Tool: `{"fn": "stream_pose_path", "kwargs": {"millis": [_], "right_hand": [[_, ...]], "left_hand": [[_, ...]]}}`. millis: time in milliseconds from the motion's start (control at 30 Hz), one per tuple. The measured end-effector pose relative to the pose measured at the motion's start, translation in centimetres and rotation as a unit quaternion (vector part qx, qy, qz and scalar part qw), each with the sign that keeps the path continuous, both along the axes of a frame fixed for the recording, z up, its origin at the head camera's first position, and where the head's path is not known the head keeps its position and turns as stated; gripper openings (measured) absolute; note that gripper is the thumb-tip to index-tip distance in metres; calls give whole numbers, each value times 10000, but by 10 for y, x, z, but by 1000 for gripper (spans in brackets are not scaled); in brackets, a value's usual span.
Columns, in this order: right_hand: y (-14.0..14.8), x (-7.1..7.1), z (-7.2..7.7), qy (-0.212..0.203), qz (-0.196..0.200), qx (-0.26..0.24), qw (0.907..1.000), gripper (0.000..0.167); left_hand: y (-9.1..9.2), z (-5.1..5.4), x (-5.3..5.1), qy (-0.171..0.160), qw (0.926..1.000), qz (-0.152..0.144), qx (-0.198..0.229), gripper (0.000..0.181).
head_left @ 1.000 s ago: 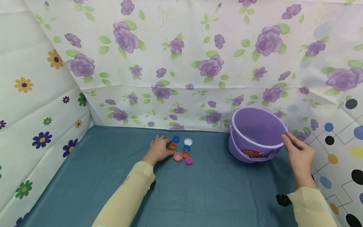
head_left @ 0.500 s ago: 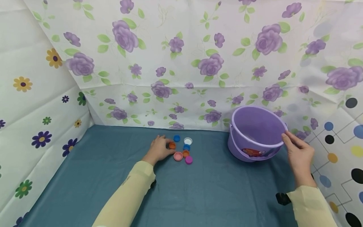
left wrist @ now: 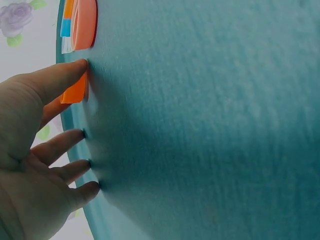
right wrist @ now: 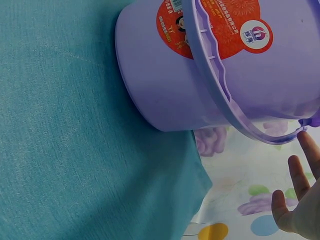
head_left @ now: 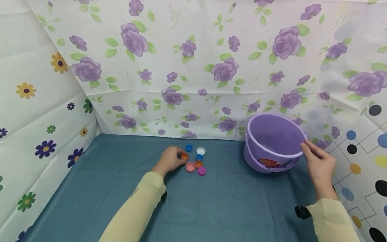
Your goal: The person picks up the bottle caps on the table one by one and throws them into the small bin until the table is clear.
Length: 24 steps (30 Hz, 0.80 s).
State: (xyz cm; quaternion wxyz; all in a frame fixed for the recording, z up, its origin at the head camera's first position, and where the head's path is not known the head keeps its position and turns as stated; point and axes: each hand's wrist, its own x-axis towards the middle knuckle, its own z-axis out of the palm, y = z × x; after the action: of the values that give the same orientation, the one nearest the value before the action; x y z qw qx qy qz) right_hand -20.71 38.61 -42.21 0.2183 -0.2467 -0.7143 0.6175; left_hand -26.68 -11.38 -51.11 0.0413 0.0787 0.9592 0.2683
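Against the left hand sits an orange cap.

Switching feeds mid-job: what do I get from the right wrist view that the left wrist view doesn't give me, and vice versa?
Only the right wrist view shows the purple bucket, its handle and red label, and the right hand.

Only the left wrist view shows the left hand, the orange cap at its thumb, and the pink cap, with slivers of other colours behind it.

Both share the blue-green cloth and part of the flowered backdrop.
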Motion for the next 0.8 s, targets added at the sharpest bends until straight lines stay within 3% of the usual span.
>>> {"fn": "stream_pose_path", "kwargs": {"millis": [133,400,800], "right_hand": [[0,0,0,-47,0,32,10000,48],[0,-1,-1,-72,-31,217,9997,46],[0,0,-1,-49,-54,194,9998,46]], "left_hand": [[-2,0,-1,-4,9999,90,106,32],[-6,3,-1,308,9988,256,274,28],[-6,1,-1,172,9955,558,744,25]]}}
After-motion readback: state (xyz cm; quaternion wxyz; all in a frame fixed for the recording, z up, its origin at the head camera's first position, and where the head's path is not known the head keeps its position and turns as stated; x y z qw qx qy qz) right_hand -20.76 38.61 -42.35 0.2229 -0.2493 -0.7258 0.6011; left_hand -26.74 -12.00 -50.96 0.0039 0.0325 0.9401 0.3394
